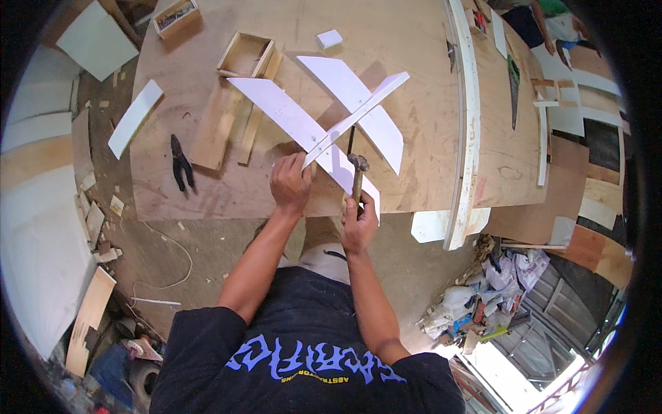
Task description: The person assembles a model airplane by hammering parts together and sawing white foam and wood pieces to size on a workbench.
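A white wooden frame (272,111) of two slanted panels joined by a crossing strip lies on the workbench. My left hand (291,178) is closed on the lower-left end of the strip. My right hand (358,222) grips a hammer (357,179) by its wooden handle, its head over the frame's lower panel, near the strip. A thin dark bar (352,139) shows just beyond the hammer head; its lower end is hidden.
The plywood bench (179,96) holds pliers (181,165), open wooden boxes (242,55), a loose white board (135,119), a small white block (329,38), a long batten (465,124) and a handsaw (514,90). Another person (520,21) is at the far right. Scrap piles (483,297) sit below.
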Available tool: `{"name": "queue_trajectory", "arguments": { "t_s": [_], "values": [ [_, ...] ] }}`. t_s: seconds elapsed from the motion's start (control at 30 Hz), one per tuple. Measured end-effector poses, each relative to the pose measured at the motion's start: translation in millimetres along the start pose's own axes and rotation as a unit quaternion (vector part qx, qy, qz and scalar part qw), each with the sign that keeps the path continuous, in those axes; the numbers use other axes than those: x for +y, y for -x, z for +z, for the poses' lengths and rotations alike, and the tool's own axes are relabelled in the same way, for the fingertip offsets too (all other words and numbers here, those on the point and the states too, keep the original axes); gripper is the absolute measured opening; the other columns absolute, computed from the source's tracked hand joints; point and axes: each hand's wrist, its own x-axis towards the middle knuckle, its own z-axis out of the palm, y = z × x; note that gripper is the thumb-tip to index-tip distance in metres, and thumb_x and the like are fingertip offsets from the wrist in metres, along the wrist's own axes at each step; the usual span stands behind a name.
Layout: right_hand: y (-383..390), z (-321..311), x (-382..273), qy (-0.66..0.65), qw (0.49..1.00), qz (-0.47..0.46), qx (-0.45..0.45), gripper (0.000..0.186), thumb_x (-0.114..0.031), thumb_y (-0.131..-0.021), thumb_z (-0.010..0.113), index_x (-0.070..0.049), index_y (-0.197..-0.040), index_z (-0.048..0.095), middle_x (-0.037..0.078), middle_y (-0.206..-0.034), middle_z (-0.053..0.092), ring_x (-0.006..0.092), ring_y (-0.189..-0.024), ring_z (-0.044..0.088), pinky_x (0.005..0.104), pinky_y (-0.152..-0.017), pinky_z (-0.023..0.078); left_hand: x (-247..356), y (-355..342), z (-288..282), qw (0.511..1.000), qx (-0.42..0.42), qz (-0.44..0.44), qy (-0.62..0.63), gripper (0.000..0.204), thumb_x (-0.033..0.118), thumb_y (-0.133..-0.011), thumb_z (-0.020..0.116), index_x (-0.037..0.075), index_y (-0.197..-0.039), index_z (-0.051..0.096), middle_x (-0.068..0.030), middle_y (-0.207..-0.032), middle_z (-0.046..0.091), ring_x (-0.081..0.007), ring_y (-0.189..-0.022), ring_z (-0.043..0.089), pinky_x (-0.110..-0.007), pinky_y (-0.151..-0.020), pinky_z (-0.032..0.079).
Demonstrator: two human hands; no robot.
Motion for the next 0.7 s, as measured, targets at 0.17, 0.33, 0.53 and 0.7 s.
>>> {"name": "queue_trajectory", "arguments": {
  "t_s": [0.17,0.33,0.53,0.7],
  "values": [
    [-10,12,-9,0.175,0.971,-0.161,0.003,0.039,-0.021,-0.101,0.065,0.001,-0.133,0.062,0.015,-0.095,0.067,0.0251,-0.077,0.064,0.0386,-0.070,0.053,-1,-7,-10,0.994,-0.094,-0.025,-0.041,0.029,0.019,-0.081,0.078,0.006,-0.106,0.070,-0.0116,-0.103,0.072,-0.0345,-0.098,0.068,-0.047,-0.082,0.055],
    [-16,28,-29,0.220,0.948,-0.226,-0.041,0.047,-0.014,-0.100,0.064,-0.001,-0.144,0.057,0.016,-0.094,0.064,0.0289,-0.081,0.065,0.0395,-0.071,0.053,-13,-9,-15,0.992,-0.114,0.022,-0.042,0.036,0.016,-0.077,0.079,0.009,-0.110,0.067,-0.0092,-0.100,0.067,-0.0336,-0.093,0.066,-0.045,-0.079,0.055],
    [-18,35,-35,0.227,0.938,-0.259,-0.030,0.047,-0.007,-0.098,0.064,0.001,-0.143,0.057,0.017,-0.090,0.063,0.0290,-0.079,0.063,0.0386,-0.071,0.052,-19,-9,-14,0.994,-0.104,0.039,-0.002,0.039,0.015,-0.075,0.078,0.009,-0.112,0.066,-0.0094,-0.098,0.065,-0.0342,-0.092,0.063,-0.046,-0.079,0.054],
    [-19,37,-36,0.243,0.934,-0.260,-0.040,0.046,-0.004,-0.097,0.064,0.003,-0.142,0.058,0.017,-0.089,0.062,0.0286,-0.077,0.062,0.0378,-0.071,0.051,-18,-10,-12,0.994,-0.106,0.038,0.002,0.036,0.016,-0.077,0.077,0.008,-0.110,0.065,-0.0101,-0.096,0.064,-0.0347,-0.091,0.062,-0.047,-0.079,0.053]
  ]
}}
